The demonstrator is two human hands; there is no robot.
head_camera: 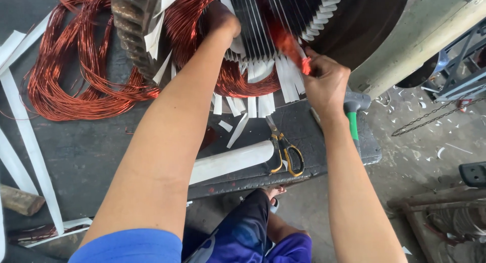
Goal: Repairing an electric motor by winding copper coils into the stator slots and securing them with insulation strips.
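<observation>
Your left hand [220, 20] reaches up into the bore of the large motor stator [283, 25], fingers curled in against the copper winding [243, 83] and the white slot liners there; whether it is actually gripping anything you cannot tell, because the fingertips are hidden. Your right hand [326, 83] is closed tight around a red, blurred tool [291, 48] (its shape is too smeared to make out) that angles up along the stator's slots. White insulation paper strips [263, 98] hang out of the lower slots, just beside both hands. A loose coil of copper wire [76, 75] lies on the dark bench to your left, well apart from the hands. Yellow-handled scissors [286, 151] rest on the bench edge below your right wrist, near a green-handled hammer [353, 116].
</observation>
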